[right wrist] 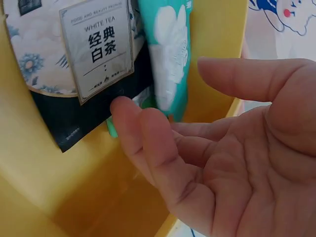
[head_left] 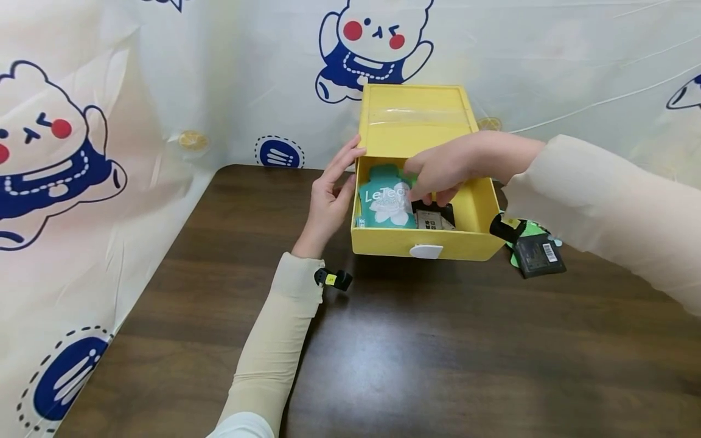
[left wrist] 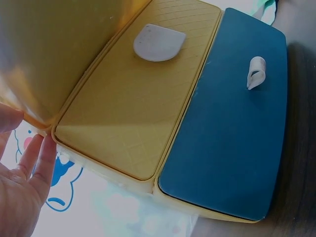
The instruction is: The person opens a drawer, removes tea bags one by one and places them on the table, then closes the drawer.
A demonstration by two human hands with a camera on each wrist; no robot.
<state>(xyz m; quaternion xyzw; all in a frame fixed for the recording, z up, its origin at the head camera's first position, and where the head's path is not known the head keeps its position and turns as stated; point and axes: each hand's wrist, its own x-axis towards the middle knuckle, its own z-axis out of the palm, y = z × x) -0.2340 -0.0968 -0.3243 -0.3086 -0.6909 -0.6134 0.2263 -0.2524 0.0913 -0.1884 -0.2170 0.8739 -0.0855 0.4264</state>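
Note:
A yellow drawer [head_left: 378, 243] stands pulled out of a small cabinet [head_left: 418, 121]. Inside, a teal LeTea packet [head_left: 385, 198] lies at the left, with a black and cream white tea packet [right wrist: 98, 54] beside it. My right hand [head_left: 446, 170] reaches over the drawer from the right. In the right wrist view its fingers are slightly bent, the tips at the lower edge of the white tea packet, and the thumb is well apart. My left hand [head_left: 327, 210] touches the left side of the drawer and cabinet with extended fingers.
A black packet [head_left: 539, 255] and green ones [head_left: 531, 229] lie on the brown table [head_left: 427, 353] right of the drawer. Below the pulled-out drawer are a yellow drawer front [left wrist: 118, 108] and a blue one [left wrist: 227, 128]. A printed cloth [head_left: 285, 61] hangs behind.

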